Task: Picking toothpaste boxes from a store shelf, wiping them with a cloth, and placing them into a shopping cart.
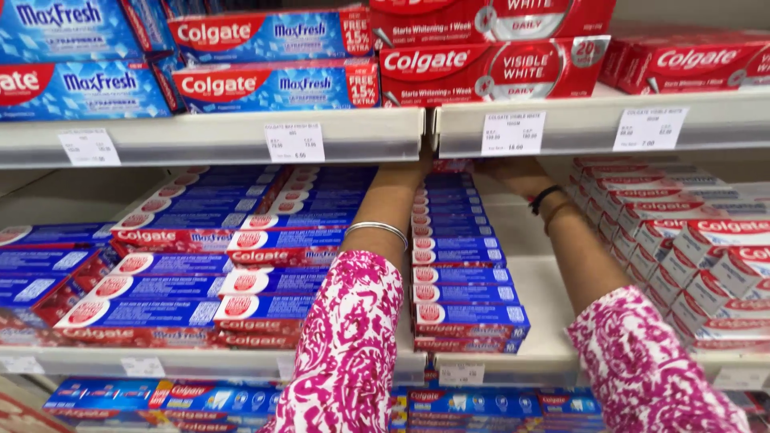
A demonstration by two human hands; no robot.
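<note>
Both my arms, in pink-and-white patterned sleeves, reach deep into the middle shelf. My left hand (pixel 409 172) wears a silver bangle and goes in at the far end of a row of blue-and-red toothpaste boxes (pixel 461 265). My right hand (pixel 505 172), with a dark band on the wrist, reaches in just right of that row's far end. The upper shelf's front edge (pixel 353 136) hides the fingers of both hands, so I cannot see what they touch or hold.
Stacks of blue toothpaste boxes (pixel 208 265) fill the shelf's left side, red-and-white boxes (pixel 682 240) its right. A bare white strip of shelf (pixel 545 297) lies between the middle row and the right stack. More boxes sit above (pixel 489 64) and below (pixel 160 397). Price tags (pixel 513 132) hang on the edges.
</note>
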